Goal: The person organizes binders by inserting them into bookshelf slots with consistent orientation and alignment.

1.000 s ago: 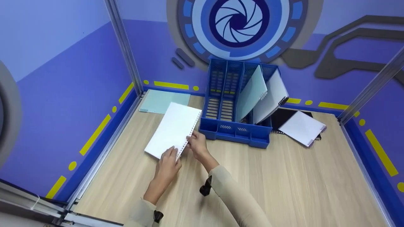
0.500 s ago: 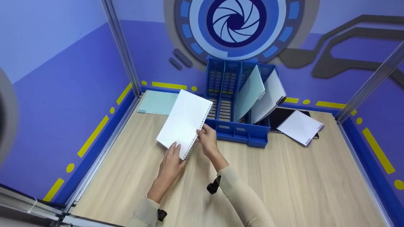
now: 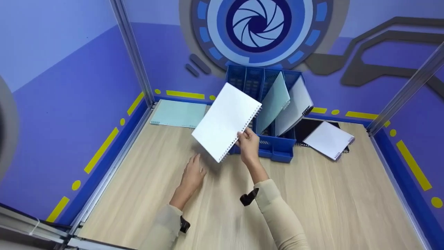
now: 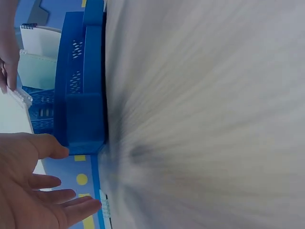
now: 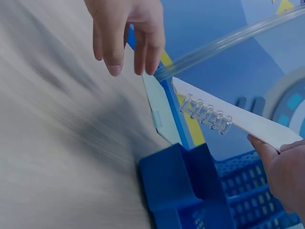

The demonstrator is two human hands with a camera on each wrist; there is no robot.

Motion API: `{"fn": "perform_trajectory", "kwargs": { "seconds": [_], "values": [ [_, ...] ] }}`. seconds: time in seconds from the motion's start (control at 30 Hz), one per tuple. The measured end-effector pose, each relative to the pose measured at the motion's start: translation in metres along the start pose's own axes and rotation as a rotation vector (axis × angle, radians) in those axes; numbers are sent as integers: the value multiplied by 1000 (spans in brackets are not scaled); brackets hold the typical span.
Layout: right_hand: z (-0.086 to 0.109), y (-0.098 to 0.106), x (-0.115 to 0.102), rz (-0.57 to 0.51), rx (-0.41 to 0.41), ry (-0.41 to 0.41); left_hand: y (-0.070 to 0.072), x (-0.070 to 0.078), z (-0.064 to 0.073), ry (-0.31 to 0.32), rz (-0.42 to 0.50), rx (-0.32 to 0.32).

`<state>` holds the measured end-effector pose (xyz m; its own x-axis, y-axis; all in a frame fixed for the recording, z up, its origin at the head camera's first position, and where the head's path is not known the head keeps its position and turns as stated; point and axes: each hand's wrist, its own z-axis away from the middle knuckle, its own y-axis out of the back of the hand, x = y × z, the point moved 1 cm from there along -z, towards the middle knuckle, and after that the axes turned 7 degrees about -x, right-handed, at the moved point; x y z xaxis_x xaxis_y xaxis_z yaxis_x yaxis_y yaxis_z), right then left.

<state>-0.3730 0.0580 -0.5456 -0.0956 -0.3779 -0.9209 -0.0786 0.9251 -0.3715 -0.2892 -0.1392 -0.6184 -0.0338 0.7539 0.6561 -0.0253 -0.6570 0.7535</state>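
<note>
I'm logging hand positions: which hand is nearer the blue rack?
Right. The right hand, holding the white notebook, is by the front of the blue rack; the left hand is farther off, to its front left.

The white notebook (image 3: 225, 121) partly hides the blue rack (image 3: 280, 141) (lower left).

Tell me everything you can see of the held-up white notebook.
The white notebook is a thin rectangle with a plain white face and clear, plastic-looking rings on one long edge. Closed, it hangs tilted above the table, partly hiding the blue rack in the head view. The right hand pinches its ringed edge; the left hand is apart.
</note>
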Motion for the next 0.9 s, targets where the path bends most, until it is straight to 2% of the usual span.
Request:
{"fn": "perform_trajectory", "kwargs": {
  "seconds": [0.17, 0.27, 0.4, 0.5, 0.63, 0.77, 0.9],
  "values": [
    [-2, 15, -11, 19, 24, 45, -12, 1, -33, -20, 70, -39],
    [-3, 23, -17, 21, 42, 56, -18, -1, -55, -32, 130, -38],
    [-3, 35, -25, 18, 66, 72, -25, -3, -77, -46, 306, -13],
    [-3, 46, -30, 7, 80, 87, -30, -2, -88, -21, 422, 2],
    [-5, 57, -38, -6, 97, 100, -36, 6, -98, 24, 503, 11],
    [-7, 65, -45, -10, 131, 119, -39, 16, -107, 32, 527, 33],
    [-8, 71, -52, -26, 159, 152, -42, 22, -115, 16, 512, 115]
  ]
}}
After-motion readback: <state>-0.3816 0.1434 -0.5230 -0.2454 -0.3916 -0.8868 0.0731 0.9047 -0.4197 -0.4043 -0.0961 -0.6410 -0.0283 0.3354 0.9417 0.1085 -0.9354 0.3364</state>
